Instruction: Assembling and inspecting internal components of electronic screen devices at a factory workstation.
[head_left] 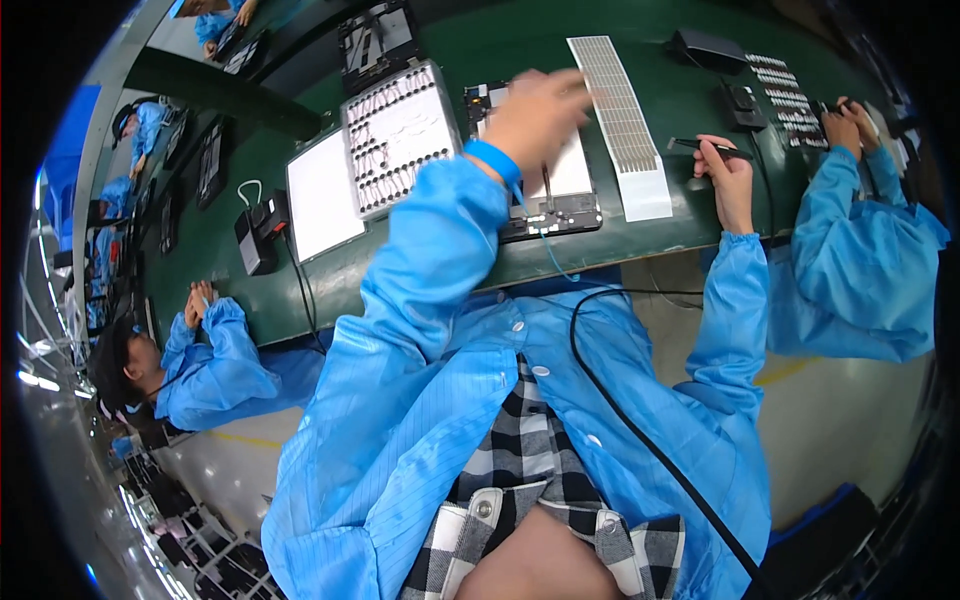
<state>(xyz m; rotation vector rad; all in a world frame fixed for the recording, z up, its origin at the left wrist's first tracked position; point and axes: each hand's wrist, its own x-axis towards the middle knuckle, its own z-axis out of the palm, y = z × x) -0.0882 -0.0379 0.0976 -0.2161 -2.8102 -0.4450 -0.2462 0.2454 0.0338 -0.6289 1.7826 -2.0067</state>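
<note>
My left hand [535,118], a blue wristband above its sleeve, hovers over an opened tablet-like device [568,218]. Motion smears its fingers, which reach toward the left edge of a long white sheet [622,110] with rows of small greyish strips; whether they hold anything is unclear. The device shows a pale panel and dark inner parts, partly covered by that hand. Right of the sheet, my right hand [730,180] is closed around black tweezers [715,149], whose tips point left toward the sheet.
On the green table [400,258], a clear tray [402,140] holds small black parts with leads, beside a white board [322,200]. A black device [258,235] with cables stands farther left. Co-workers sit on both sides. A black cable [640,430] crosses my front.
</note>
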